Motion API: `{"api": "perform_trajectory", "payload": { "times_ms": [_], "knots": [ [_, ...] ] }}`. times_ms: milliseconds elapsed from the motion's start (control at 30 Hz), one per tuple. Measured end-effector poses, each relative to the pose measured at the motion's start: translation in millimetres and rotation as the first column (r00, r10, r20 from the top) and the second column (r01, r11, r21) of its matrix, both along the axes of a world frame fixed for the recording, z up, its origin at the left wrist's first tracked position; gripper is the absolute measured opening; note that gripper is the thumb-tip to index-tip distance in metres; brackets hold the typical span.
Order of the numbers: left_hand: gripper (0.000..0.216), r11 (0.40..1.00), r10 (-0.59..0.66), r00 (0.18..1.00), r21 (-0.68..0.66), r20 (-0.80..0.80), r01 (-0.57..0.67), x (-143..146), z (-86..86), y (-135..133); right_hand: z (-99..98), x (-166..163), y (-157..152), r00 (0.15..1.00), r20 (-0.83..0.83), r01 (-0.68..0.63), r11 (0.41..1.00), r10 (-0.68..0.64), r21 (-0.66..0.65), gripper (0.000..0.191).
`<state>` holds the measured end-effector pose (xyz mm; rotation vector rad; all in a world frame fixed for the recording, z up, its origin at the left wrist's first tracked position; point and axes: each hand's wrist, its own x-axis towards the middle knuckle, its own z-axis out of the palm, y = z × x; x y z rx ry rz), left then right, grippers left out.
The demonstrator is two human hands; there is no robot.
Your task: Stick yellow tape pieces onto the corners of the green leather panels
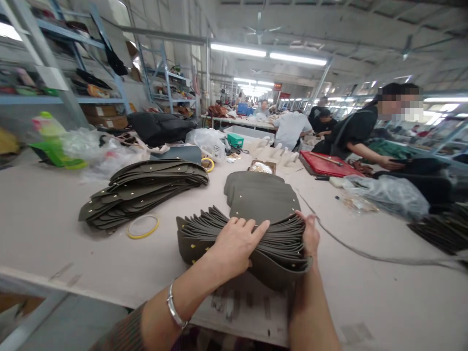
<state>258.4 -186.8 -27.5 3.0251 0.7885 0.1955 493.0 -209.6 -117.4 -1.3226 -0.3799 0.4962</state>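
Note:
A thick stack of dark olive leather pieces with small brass studs (pixel 278 241) lies fanned at the table's near edge. My left hand (pixel 236 243) rests on top of it, fingers curled over the pieces, a silver bracelet on the wrist. My right hand (pixel 310 236) grips the stack's right end, the pieces bending down under it. Behind this stack sits a second pile of the same pieces (pixel 259 195). A long fanned row of them (pixel 146 187) lies to the left.
A yellow tape ring (pixel 143 226) lies left of the stack. A grey cable (pixel 347 246) runs across the beige table (pixel 44 219) on the right. Plastic bags, a red tray (pixel 327 165) and a tray of small fittings (pixel 261 167) sit farther back. Several people work at the right and rear.

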Motion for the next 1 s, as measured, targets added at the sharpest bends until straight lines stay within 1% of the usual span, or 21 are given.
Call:
{"api": "perform_trajectory", "payload": {
  "times_ms": [100, 167, 300, 367, 400, 467, 533, 567, 633, 667, 733, 800, 833, 900, 1000],
  "knots": [
    [0.104, 1.000, 0.003, 1.000, -0.020, -0.008, -0.003, -1, -0.1, -1, -6.8, 9, -7, 0.997, -0.073, -0.026, 0.999, 0.028, 0.034, 0.065],
    [0.103, 0.999, -0.016, 1.000, -0.038, 0.007, 0.016, 2, -0.9, -5, -10.9, 10, -7, 0.994, -0.110, 0.001, 0.998, 0.006, 0.066, 0.064],
    [0.085, 0.998, -0.044, 0.998, -0.045, 0.048, 0.046, 7, -4.4, -11, -13.8, 3, 1, 0.990, -0.110, 0.094, 0.989, -0.082, 0.113, 0.065],
    [0.078, 0.999, -0.022, 0.999, -0.030, 0.050, 0.023, 7, -6.0, -11, -11.7, 3, -1, 0.990, -0.103, 0.109, 0.984, -0.095, 0.139, 0.066],
    [0.076, 1.000, -0.002, 0.999, -0.024, 0.044, 0.003, 6, -6.4, -10, -10.0, 4, -5, 0.994, -0.090, 0.071, 0.984, -0.057, 0.162, 0.067],
    [0.074, 0.999, 0.030, 0.999, -0.018, 0.031, -0.029, 5, -6.8, -7, -5.9, 8, -22, 0.995, -0.051, -0.076, 0.972, 0.089, 0.222, 0.070],
    [0.075, 0.999, 0.044, 0.999, -0.015, 0.023, -0.044, 4, -6.6, -4, -1.9, 12, -45, 0.976, -0.004, -0.206, 0.935, 0.216, 0.287, 0.071],
    [0.075, 0.999, 0.047, 0.999, -0.014, 0.022, -0.047, 4, -6.4, -3, -0.3, 13, -57, 0.972, 0.015, -0.229, 0.922, 0.236, 0.312, 0.071],
    [0.076, 0.998, 0.055, 0.998, -0.014, 0.022, -0.054, 5, -5.8, -2, 1.7, 7, -79, 0.975, 0.045, -0.218, 0.917, 0.216, 0.334, 0.071],
    [0.076, 0.998, 0.059, 0.998, -0.017, 0.018, -0.059, 6, -5.5, -2, 1.8, 1, -87, 0.977, 0.070, -0.215, 0.919, 0.203, 0.330, 0.071],
    [0.078, 0.998, 0.066, 0.998, -0.019, 0.006, -0.066, 8, -4.8, -2, 0.7, -19, -98, 0.963, 0.168, -0.249, 0.932, 0.209, 0.265, 0.069],
    [0.081, 0.997, 0.071, 0.997, -0.014, -0.012, -0.071, 9, -4.1, -1, -0.9, -43, -100, 0.908, 0.327, -0.314, 0.943, 0.263, 0.114, 0.069],
    [0.083, 0.997, 0.073, 0.997, -0.012, -0.022, -0.073, 10, -3.7, -1, -1.6, -56, -99, 0.882, 0.390, -0.303, 0.952, 0.264, 0.042, 0.071],
    [0.086, 0.997, 0.071, 0.997, -0.012, -0.033, -0.071, 11, -3.1, -1, -2.6, -76, -91, 0.870, 0.455, -0.203, 0.979, 0.192, -0.024, 0.071],
    [0.095, 0.998, 0.056, 0.998, -0.034, -0.028, -0.057, 12, -2.8, -1, -4.6, -92, -75, 0.881, 0.473, -0.005, 1.000, 0.019, -0.029, 0.066]
  ]
}}
